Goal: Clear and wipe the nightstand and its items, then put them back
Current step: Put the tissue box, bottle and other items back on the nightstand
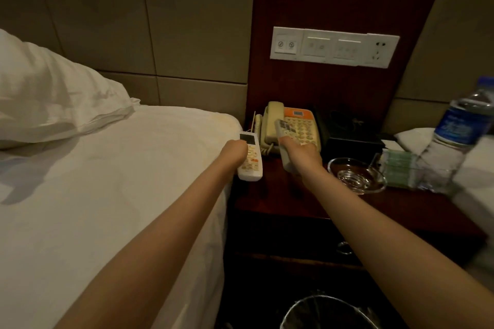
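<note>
At the bed-side edge of the tabletop, the fingers of the left hand are curled round a white remote. Its screen end sticks out beyond them and its button end points back toward the person. Just right of them, the fingers of the right hand grip a blurred grey remote, whose tip juts past them across the phone. The phone sits beyond both sets of fingers, at the back of the tabletop. A glass ashtray lies near the right fingers, on their right, with a black box behind it. Green packets and a bottle are farther right. The bed lies left of the left fingers.
</note>
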`<state>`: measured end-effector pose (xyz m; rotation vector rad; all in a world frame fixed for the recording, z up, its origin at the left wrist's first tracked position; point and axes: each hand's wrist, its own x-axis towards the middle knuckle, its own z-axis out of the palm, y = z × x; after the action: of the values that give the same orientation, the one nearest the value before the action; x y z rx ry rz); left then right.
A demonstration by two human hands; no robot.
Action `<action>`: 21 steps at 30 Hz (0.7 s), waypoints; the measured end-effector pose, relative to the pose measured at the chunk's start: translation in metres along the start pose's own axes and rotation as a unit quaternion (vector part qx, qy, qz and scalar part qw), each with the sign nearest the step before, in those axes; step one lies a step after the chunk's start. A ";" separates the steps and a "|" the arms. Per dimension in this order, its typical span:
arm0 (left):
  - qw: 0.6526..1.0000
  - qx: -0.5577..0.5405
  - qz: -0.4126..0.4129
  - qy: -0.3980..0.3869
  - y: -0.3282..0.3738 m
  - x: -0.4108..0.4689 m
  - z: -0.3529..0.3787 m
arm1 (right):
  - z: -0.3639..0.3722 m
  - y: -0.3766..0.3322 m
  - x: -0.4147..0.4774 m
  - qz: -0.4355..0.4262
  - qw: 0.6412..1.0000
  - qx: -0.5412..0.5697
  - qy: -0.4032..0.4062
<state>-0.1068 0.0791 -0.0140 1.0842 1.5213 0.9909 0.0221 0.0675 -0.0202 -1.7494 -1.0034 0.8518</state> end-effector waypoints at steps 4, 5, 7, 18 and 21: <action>0.999 -0.007 -0.008 -0.038 -0.004 -0.023 0.019 | -0.018 0.015 -0.012 -0.010 0.999 -0.046 0.021; 0.999 -0.008 -0.010 -0.050 -0.005 -0.027 0.024 | -0.020 0.018 -0.015 -0.007 0.998 -0.054 0.023; 0.998 0.004 -0.010 -0.069 -0.007 -0.034 0.034 | -0.025 0.022 -0.020 -0.001 0.997 -0.072 0.021; 0.990 0.097 0.039 -0.091 -0.025 -0.039 0.046 | -0.041 0.036 -0.030 0.019 0.982 -0.189 -0.005; 0.990 0.111 0.046 -0.080 -0.026 -0.042 0.049 | -0.043 0.037 -0.032 0.022 0.978 -0.208 -0.017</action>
<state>-0.0578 0.0354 -0.0370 1.3688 1.4862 0.7884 0.0553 0.0142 -0.0362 -2.1188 -1.2365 0.7356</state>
